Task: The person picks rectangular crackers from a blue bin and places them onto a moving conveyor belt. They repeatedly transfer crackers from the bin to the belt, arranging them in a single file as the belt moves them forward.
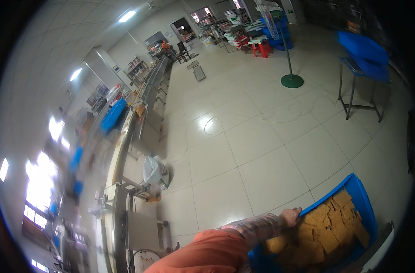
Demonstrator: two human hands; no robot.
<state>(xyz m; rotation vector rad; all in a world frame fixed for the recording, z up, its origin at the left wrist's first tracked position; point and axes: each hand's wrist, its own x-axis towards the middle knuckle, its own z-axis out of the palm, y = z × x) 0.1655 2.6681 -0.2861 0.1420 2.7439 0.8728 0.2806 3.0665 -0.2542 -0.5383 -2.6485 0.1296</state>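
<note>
My left hand (291,217), in a plaid cuff below an orange sleeve, reaches across the lower part of the view. Its fingers close over the rim of a blue plastic crate (368,211) at the lower right. Inside the crate lie several broken slabs of a golden-brown, grainy food (325,227), piled loosely and at angles. Shadow darkens the near part of the crate, so its bottom edge is hard to make out. My right hand is out of view.
A long conveyor line (120,150) runs along the left. Beside it stands a bag-lined bin (154,170). A thin cord (207,124) loops over the tiled floor. Further off are a green fan base (292,81), blue crates on a metal stand (367,65) and a person in orange (165,45).
</note>
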